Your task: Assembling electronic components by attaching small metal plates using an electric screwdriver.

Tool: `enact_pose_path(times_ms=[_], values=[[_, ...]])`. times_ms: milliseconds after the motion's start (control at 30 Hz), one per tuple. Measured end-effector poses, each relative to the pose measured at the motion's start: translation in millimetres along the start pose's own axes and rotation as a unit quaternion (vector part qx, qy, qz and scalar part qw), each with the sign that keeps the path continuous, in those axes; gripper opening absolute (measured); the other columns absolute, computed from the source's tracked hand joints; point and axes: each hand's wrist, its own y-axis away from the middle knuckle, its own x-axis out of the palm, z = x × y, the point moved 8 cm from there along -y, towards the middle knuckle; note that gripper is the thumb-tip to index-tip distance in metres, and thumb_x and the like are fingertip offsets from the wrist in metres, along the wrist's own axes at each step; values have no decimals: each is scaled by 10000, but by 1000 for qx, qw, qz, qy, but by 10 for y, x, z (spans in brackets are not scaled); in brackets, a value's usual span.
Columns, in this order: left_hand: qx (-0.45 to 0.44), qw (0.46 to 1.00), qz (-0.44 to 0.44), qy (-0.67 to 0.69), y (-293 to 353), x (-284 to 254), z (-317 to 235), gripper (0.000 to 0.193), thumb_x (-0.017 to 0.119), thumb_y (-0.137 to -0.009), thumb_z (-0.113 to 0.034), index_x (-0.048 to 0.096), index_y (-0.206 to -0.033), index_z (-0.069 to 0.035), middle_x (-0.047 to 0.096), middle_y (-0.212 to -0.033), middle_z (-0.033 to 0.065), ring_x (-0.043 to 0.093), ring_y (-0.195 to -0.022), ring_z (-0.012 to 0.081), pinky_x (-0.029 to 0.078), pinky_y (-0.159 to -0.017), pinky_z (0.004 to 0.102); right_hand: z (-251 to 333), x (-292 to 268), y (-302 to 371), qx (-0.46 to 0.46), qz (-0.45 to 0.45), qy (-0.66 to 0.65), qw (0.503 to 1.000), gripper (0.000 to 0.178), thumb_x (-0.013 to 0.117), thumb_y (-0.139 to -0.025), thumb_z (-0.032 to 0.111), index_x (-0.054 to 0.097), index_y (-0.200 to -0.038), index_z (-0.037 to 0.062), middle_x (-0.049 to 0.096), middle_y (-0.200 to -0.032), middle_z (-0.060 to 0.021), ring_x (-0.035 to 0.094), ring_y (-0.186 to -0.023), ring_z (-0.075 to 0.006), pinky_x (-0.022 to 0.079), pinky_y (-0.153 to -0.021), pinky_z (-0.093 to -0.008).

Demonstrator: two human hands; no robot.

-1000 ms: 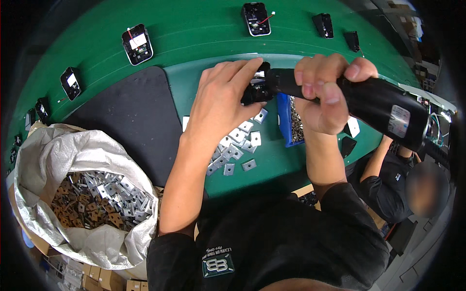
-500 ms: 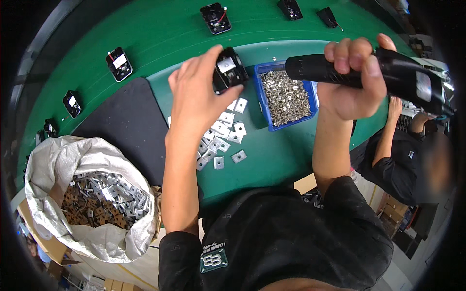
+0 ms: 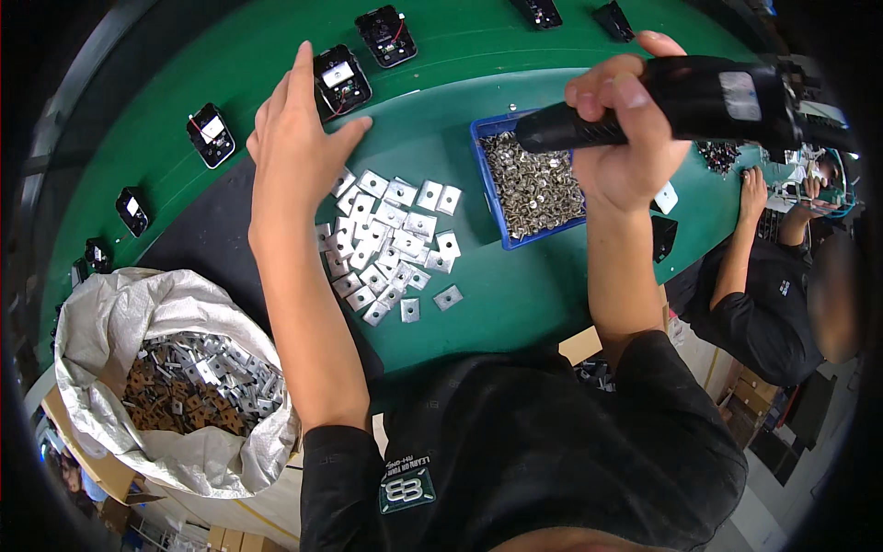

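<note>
My left hand (image 3: 292, 152) is open, its fingers stretched and its thumb spread. It is right beside a black plastic housing (image 3: 355, 90) at the edge of the green belt, which has a white-silver plate, a red wire and small parts inside. My right hand (image 3: 635, 133) is wrapped around a black power screwdriver (image 3: 694, 97), held over the right side of a blue bin (image 3: 505, 224) full of small screws (image 3: 533, 189). The tool's cable end points to the right. Between my arms, square metal plates with holes (image 3: 391, 216) lie scattered on the green mat.
More black housings (image 3: 386, 37) (image 3: 212, 135) sit along the green belt (image 3: 276, 37). A white woven sack (image 3: 92, 396) of silver and brown metal pieces stands at left, near a black mat (image 3: 212, 216). A person in a dark shirt (image 3: 759, 313) works at the right.
My left hand has moved left and set the housing down on the belt, letting go of it. The right hand with the screwdriver has shifted slightly left.
</note>
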Motion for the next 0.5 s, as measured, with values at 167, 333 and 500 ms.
enact_pose_path(times_ms=[167, 333, 500], values=[[-19, 998, 23, 63, 382, -289, -305, 482, 742, -761, -110, 580, -1207, -27, 634, -1086, 174, 582, -1035, 367, 461, -875, 424, 413, -72, -50, 10, 70, -107, 992, 463, 533, -859, 174, 438, -1300, 70, 488, -807, -2, 448, -703, -120, 379, -725, -338], [-64, 995, 71, 38, 641, -141, -129, 286, 705, -793, -91, 628, -1051, 6, 632, -999, 166, 613, -841, 330, 493, -752, 398, 434, -6, -104, 43, 109, -165, 979, 479, 541, -860, 191, 439, -1311, 65, 491, -811, 5, 453, -716, -108, 379, -742, -328], [-158, 976, 118, 93, 605, -36, 34, 204, 709, -786, -75, 646, -951, 28, 638, -867, 157, 615, -704, 263, 496, -660, 356, 437, -56, -93, 29, 94, -113, 989, 501, 543, -855, 191, 428, -1321, 45, 482, -811, 2, 450, -706, -109, 386, -728, -325]])
